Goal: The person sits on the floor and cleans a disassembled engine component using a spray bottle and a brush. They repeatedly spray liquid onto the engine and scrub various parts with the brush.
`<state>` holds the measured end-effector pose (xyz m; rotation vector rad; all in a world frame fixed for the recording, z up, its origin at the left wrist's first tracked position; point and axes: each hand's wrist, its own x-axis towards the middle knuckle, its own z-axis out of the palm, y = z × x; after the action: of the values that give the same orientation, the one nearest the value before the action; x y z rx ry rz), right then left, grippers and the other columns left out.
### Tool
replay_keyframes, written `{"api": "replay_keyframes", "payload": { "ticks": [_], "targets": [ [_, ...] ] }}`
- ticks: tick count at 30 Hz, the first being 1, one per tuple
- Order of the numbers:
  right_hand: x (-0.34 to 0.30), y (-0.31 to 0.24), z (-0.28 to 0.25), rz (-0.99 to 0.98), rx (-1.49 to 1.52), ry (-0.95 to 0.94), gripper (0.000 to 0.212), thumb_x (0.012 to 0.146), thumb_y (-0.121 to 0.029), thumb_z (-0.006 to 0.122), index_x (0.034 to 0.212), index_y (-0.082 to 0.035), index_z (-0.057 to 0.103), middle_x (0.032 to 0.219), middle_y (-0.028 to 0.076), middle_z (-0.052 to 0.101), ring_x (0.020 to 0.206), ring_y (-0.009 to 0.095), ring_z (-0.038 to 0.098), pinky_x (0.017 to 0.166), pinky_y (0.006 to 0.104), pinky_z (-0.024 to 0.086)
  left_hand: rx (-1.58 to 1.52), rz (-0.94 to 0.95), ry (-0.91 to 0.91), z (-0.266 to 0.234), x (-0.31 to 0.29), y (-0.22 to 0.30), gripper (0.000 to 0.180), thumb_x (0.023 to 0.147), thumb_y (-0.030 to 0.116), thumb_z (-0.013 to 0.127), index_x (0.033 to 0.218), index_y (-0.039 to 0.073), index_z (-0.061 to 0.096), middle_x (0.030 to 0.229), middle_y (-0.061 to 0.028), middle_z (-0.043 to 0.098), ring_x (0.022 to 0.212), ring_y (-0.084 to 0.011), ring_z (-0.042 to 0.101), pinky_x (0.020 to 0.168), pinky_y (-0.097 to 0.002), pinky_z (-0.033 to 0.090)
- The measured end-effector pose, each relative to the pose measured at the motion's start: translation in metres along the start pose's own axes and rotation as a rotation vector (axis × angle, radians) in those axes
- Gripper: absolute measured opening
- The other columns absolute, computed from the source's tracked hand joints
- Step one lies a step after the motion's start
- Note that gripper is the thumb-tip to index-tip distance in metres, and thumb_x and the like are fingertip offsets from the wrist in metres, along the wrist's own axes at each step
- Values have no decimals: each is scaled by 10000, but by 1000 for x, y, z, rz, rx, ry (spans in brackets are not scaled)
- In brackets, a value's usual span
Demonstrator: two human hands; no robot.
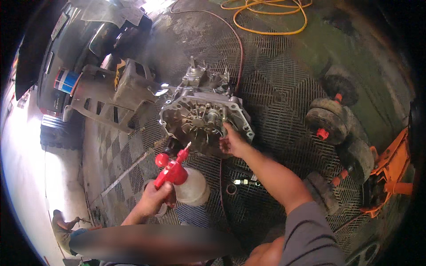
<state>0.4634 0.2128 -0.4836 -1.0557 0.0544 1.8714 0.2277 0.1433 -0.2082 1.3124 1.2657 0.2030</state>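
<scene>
A metal gearbox stands on the ribbed floor mat in front of me. The open bell housing faces me, with a shaft at its centre. My left hand is closed around the red handle of a spray gun with a translucent whitish bottle under it. The gun's nozzle points up toward the lower edge of the housing, apart from it. At the right side of the bell opening is my right hand, one finger reaching up inside and the others curled. What those fingers grip, if anything, is hidden.
Left of the gearbox lies a grey plastic stool beside a blue can. An orange jack and dark round weights stand right. A yellow hose loops behind. Small parts lie nearby. Another person is far left.
</scene>
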Motion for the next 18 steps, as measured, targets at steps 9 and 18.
{"api": "replay_keyframes", "payload": {
  "ticks": [9, 18],
  "targets": [
    [-3, -32, 24, -56, -31, 36, 754, 779, -758, 533, 846, -8, 572, 713, 83, 565, 605, 203, 527, 564, 355, 423, 249, -110, -30, -42, -32, 1, 248, 916, 288, 697, 972, 51, 650, 666, 54, 532, 546, -48, 478, 500, -236, 379],
    [-16, -31, 25, -141, -173, 37, 738, 786, -763, 495, 850, -33, 582, 705, 72, 580, 581, 205, 547, 553, 349, 431, 351, 49, -28, -69, -37, -16, 320, 902, 319, 709, 1031, 29, 673, 733, 54, 566, 634, -46, 478, 573, -240, 396]
  ]
}}
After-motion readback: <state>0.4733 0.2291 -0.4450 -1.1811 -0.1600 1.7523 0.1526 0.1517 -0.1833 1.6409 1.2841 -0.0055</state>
